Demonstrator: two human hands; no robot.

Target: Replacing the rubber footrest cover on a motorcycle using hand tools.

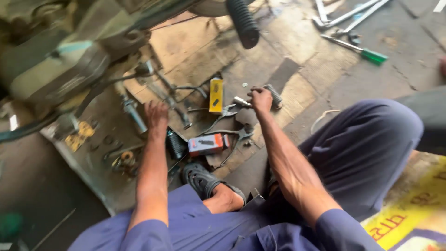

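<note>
My right hand is down on the floor, grip closed around a small metal part. The part is short and silvery, long axis near horizontal in view, free end pointing left out of the fist, toward the yellow box. Blur hides the detail of what it is.

Just right of that grip: a ribbed black spring-like piece, touching or nearly touching the knuckles, cannot tell which. Just below and left of it: pliers lying flat, a second pair beyond them toward my knee.

My left hand is palm down on the floor, fingers spread flat, holding nothing. Close below it a black ribbed rubber boot, and right of that a small red-and-white carton.

Well up and right of the right grip: long metal wrenches and a green-handled screwdriver, handle pointing lower right.

Surface: worn, grimy concrete floor with cardboard sheets laid on it, oily plate at left with washers and small bits. Vehicle underside overhead at upper left, a black ribbed boot hanging at top. I'm crouched, blue overalls, sandal between my arms.
</note>
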